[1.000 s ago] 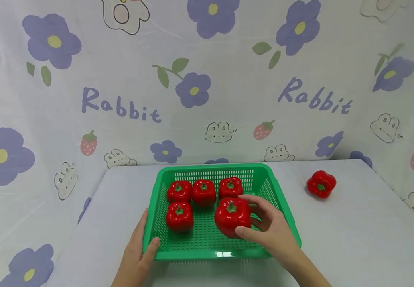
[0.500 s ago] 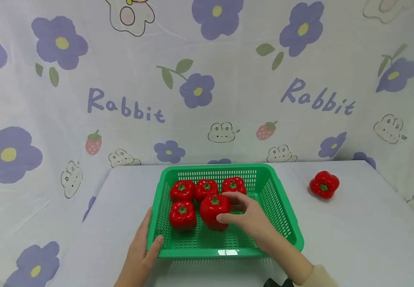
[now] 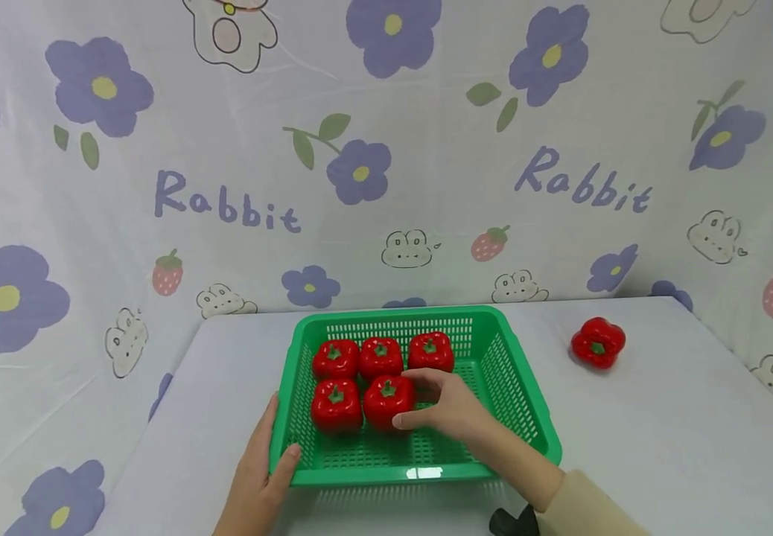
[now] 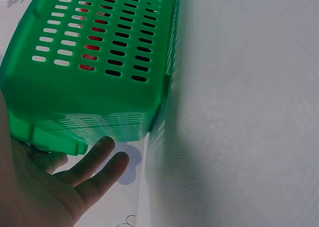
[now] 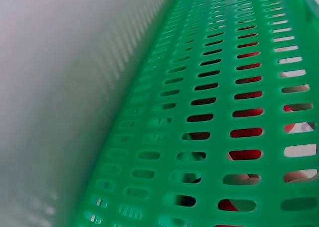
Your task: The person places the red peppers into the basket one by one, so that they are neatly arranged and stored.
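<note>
A green plastic basket (image 3: pixel 333 476) stands on the white table with several red bell peppers in it. Three bell peppers line its back row, and another bell pepper (image 3: pixel 336 407) sits at the front left. My right hand (image 3: pixel 450 407) holds a red bell pepper (image 3: pixel 386 409) by its right side, thumb in front and fingers behind, down inside the basket next to that front-left one. My left hand (image 3: pixel 259 465) grips the basket's left rim, thumb over the edge; in the left wrist view its fingers (image 4: pixel 99 179) lie along the outside. The right wrist view shows the basket's slotted wall (image 5: pixel 209 102), which mostly hides the right hand.
One more red bell pepper (image 3: pixel 598 343) lies on its side on the table, right of the basket. A patterned cloth (image 3: pixel 453 171) with flowers and rabbits hangs behind the table (image 3: pixel 661 432). A black object (image 3: pixel 514 521) shows beside the right sleeve.
My right hand has carried the bell pepper leftward and lowered it into the basket, beside the front-left pepper. My left hand has stayed at the basket's rim.
</note>
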Available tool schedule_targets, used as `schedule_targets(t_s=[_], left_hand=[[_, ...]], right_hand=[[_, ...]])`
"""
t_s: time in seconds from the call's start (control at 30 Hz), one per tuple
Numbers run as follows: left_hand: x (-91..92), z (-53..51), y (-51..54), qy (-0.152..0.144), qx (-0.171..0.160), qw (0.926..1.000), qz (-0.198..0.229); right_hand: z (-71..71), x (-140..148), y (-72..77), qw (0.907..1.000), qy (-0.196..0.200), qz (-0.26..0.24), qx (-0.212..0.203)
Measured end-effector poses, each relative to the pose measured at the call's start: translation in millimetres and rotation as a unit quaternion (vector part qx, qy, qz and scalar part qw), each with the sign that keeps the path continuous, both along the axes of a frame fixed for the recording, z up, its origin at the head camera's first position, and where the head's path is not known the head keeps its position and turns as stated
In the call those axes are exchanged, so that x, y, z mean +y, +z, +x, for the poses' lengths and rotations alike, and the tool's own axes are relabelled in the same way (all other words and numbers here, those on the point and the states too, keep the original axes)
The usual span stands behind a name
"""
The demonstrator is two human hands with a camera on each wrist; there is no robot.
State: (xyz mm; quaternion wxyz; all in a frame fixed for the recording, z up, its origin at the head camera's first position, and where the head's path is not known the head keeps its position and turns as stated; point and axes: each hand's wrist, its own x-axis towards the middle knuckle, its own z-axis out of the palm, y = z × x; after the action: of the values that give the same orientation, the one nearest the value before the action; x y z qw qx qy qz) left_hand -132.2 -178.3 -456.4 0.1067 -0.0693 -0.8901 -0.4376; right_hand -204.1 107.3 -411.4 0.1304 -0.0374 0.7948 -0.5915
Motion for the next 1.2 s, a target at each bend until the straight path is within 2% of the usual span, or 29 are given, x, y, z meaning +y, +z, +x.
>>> schedule_targets(t_s=[0.37, 0.67, 0.9, 1.2], left_hand=[[0.5, -0.7, -2.1, 0.003, 0.002, 1.0, -0.002], [2.7, -0.3, 1.7, 0.005, -0.007, 1.0, -0.003], [0.4, -0.7, -0.6, 0.006, 0.007, 0.9999, -0.013], [2.8, -1.0, -0.7, 0.002, 0.002, 1.0, -0.008]], right_hand=[[-0.6, 0.9, -2.5, 0.9998, 0.018, 0.006, 0.003], [-0.9, 0.2, -1.4, 1.0, 0.005, 0.008, 0.003], [-2.0, -3.3, -2.4, 0.9996, 0.003, 0.026, 0.014], [-1.7, -4.1, -3.7, 0.9993, -0.003, 0.036, 0.006]])
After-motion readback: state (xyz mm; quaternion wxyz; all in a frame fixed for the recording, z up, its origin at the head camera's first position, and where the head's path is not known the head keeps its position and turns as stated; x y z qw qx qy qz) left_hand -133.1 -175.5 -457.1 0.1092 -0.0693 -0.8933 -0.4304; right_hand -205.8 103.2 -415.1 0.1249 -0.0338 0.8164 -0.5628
